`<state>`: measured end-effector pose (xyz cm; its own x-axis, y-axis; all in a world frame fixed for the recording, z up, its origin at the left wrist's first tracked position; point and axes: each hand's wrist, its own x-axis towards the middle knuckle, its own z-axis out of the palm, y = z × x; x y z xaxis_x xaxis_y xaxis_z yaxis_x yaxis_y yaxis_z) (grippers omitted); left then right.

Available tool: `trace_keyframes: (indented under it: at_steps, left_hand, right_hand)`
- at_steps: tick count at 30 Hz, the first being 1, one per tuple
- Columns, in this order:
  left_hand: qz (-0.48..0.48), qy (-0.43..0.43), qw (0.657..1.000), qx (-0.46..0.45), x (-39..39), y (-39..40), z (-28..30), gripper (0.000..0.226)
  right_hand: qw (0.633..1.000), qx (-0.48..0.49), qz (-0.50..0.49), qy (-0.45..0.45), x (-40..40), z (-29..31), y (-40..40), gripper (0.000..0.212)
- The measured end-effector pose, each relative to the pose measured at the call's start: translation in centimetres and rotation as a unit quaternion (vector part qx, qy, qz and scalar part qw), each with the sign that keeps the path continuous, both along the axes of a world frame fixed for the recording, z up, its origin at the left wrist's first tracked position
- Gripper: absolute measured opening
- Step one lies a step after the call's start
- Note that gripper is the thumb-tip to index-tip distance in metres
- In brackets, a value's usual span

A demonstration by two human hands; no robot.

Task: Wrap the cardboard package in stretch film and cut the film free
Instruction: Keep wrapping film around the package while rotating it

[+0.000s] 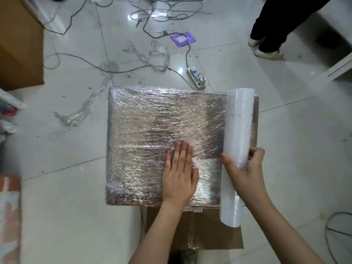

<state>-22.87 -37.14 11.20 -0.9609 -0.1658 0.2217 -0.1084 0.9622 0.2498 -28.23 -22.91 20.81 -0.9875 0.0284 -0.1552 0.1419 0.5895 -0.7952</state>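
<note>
Far left: a large brown carton [19,42] stands on the tiled floor [66,216] at the upper left edge; blurred red and white items sit at the left border, too unclear for you to identify.
Floor debris: crumpled scraps of clear film [76,115] lie left of and behind the package, among grey cables [80,58].
Package: your cardboard package [163,145] lies flat on the floor at centre, its top and left side covered in wrinkled, shiny stretch film; a bare strip of cardboard shows along its right edge, beyond the roll.
Flat cardboard: a plain brown cardboard sheet [194,229] lies under the near edge of the package, reaching toward you.
Left hand: your left hand [181,172] lies flat, palm down, fingers straight and together, pressing the film on the near right part of the package top; it grips nothing.
Film roll: the white stretch film roll [236,149] lies across the right side of the package, running front to back, its near end overhanging the package edge.
Right hand: your right hand [245,168] curls round the roll at its lower half, thumb on the left side and fingers on the right.
Behind: a purple envelope [183,39] with a white label and a white power strip [196,77] lie on the floor beyond the package.
Far right: another person's dark trouser legs and pale shoes [266,48] stand at the upper right.
Writing: no text or brand is readable anywhere; the envelope's label is too small.
</note>
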Motion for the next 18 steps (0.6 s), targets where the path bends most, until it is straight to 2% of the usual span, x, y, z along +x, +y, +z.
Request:
trace_keyframes:
  at_steps: [4, 6, 8, 10, 13, 18]
  left_hand:
    - [0.003, -0.009, 1.0, 0.005, 0.4, 0.2, 0.1, 0.058]
    - [0.001, -0.01, 1.0, 0.002, 0.6, 0.5, -0.1, 0.058]
    - [0.0, -0.002, 1.0, 0.005, 0.9, 0.6, -0.2, 0.058]
    - [-0.007, 0.013, 0.999, 0.034, 0.9, 0.2, 0.2, 0.059]
    - [-0.031, 0.035, 0.991, 0.126, 1.2, -0.6, 1.3, 0.066]
    - [0.019, 0.013, 0.999, 0.034, 2.3, 1.3, -0.2, 0.062]
  right_hand:
    - [0.979, 0.194, -0.04, 0.037, -0.3, -0.3, 0.5, 0.072]
    - [0.968, 0.241, -0.061, 0.026, -0.4, -0.6, 0.5, 0.084]
    - [0.961, 0.267, -0.064, 0.021, -0.5, -0.9, 0.5, 0.086]
    - [0.959, 0.276, -0.059, 0.025, -0.6, -1.1, 0.7, 0.081]
    - [0.964, 0.26, -0.055, 0.029, -1.0, -1.2, 0.8, 0.062]
    - [0.964, 0.258, -0.042, 0.046, -1.9, -1.4, 0.2, 0.053]
